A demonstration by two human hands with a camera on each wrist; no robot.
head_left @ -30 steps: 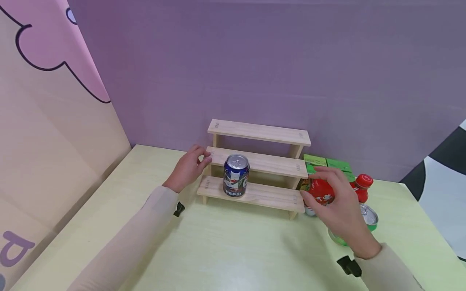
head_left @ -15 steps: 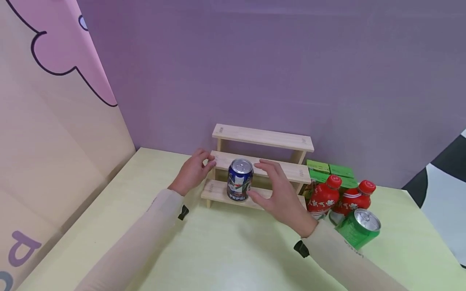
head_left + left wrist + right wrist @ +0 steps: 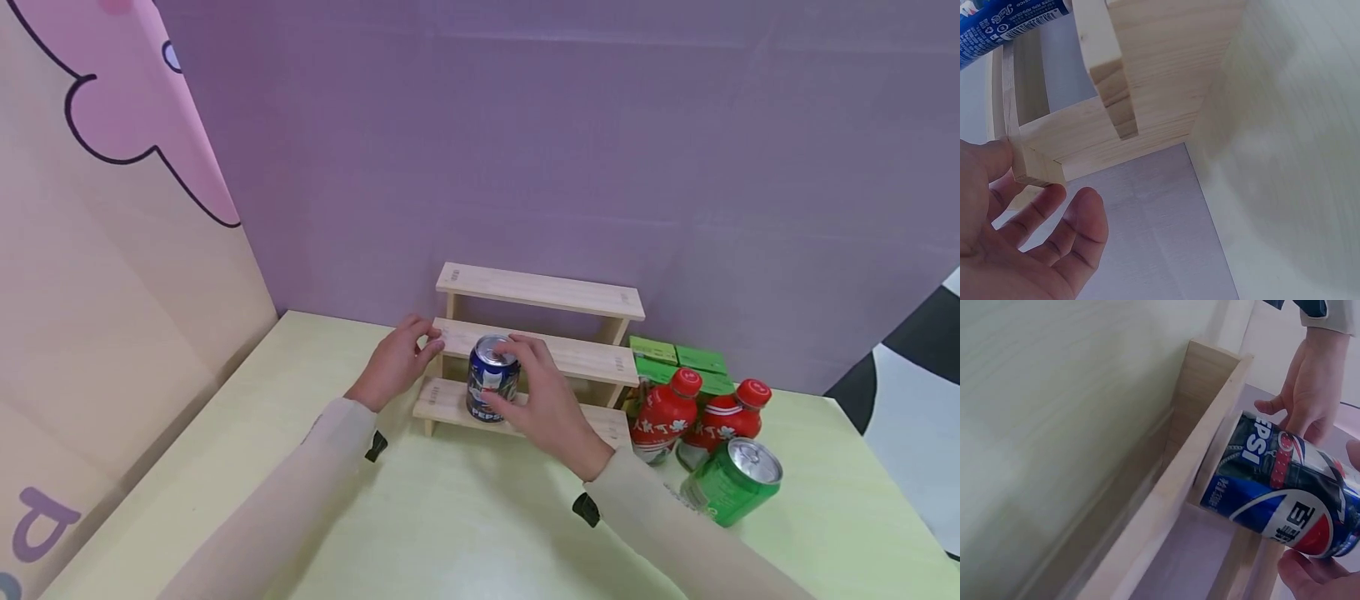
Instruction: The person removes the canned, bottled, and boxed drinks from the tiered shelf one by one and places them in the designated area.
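Observation:
A blue Pepsi can (image 3: pixel 489 392) stands upright on the lowest step of a three-tier wooden display rack (image 3: pixel 540 290). My right hand (image 3: pixel 551 400) holds the can near its top, thumb at the front and fingers at the far side. In the right wrist view the can (image 3: pixel 1285 487) has digits on two sides, and its base meets the step. My left hand (image 3: pixel 397 360) pinches the left end of the rack's middle step. Seen from the left wrist, the thumb lies on one face of that board (image 3: pixel 1038 167) and fingertips on the other.
Right of the rack stand two red-capped bottles (image 3: pixel 663 417), with green boxes (image 3: pixel 701 360) behind them. A green can (image 3: pixel 735 482) leans in front of the bottles. A purple wall (image 3: pixel 525 150) rises close behind the rack on the pale table (image 3: pixel 450 533).
My right hand has moved left from beside the bottles to the Pepsi can and now holds it. My left hand stays at the middle step.

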